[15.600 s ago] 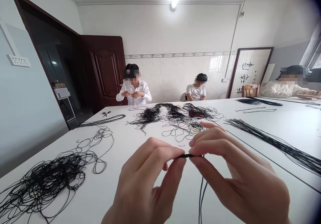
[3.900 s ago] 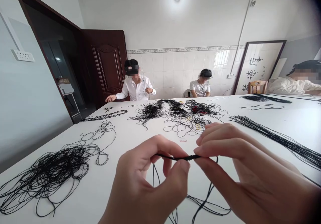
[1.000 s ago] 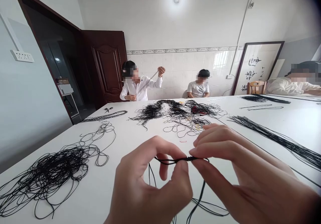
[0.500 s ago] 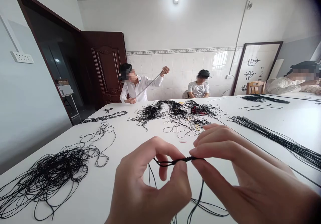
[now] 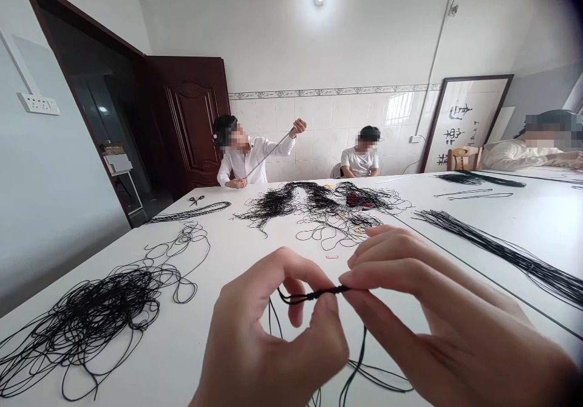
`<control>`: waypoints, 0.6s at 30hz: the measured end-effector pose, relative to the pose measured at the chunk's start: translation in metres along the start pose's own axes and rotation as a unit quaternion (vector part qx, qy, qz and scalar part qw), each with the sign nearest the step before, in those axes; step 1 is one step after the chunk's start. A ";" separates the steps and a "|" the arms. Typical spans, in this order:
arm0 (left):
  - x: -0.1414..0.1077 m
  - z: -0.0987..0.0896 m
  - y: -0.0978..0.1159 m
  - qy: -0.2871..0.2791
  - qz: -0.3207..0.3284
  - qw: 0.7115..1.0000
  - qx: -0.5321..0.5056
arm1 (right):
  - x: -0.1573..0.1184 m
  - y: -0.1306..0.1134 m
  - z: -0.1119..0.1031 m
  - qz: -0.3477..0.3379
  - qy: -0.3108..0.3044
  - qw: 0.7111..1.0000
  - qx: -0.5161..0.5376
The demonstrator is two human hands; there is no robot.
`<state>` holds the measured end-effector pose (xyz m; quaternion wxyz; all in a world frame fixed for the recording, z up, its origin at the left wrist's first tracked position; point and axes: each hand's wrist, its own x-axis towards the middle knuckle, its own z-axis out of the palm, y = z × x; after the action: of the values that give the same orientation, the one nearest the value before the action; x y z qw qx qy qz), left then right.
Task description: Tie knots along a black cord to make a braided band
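A short length of knotted black cord (image 5: 314, 296) is pinched between my two hands, above the white table (image 5: 218, 252). My left hand (image 5: 268, 334) holds its left end between thumb and fingers, with a small loop of cord showing there. My right hand (image 5: 437, 319) grips its right end between thumb and forefinger. Thin loose strands (image 5: 363, 358) hang from the knotted part and curl onto the table below. A tangled heap of black cord (image 5: 86, 316) lies left of my left hand.
A large tangle of black cord (image 5: 314, 203) spreads across the table's middle, and a long bundle of black strands (image 5: 510, 255) lies to the right. Scissors (image 5: 197, 200) lie far left. Co-workers sit across the table; one (image 5: 248, 161) stretches a cord upward.
My hands have shifted slightly left, taking the knotted cord with them. Over the earlier frames, a small loop has formed at its left end, and a co-worker has raised a stretched cord.
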<state>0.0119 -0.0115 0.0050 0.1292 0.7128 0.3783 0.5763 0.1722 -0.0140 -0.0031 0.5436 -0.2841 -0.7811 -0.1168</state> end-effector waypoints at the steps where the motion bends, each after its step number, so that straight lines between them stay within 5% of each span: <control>1: -0.001 0.000 0.000 -0.001 0.000 1.000 0.002 | -0.001 0.000 0.000 0.001 0.000 1.000 0.001; 18: 0.000 -0.001 0.003 0.001 -0.003 1.000 0.002 | -0.001 -0.002 -0.001 0.002 -0.008 1.000 0.009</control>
<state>0.0122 -0.0140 0.0067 0.1296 0.7112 0.3817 0.5759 0.1722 -0.0167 -0.0036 0.5399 -0.2823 -0.7858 -0.1064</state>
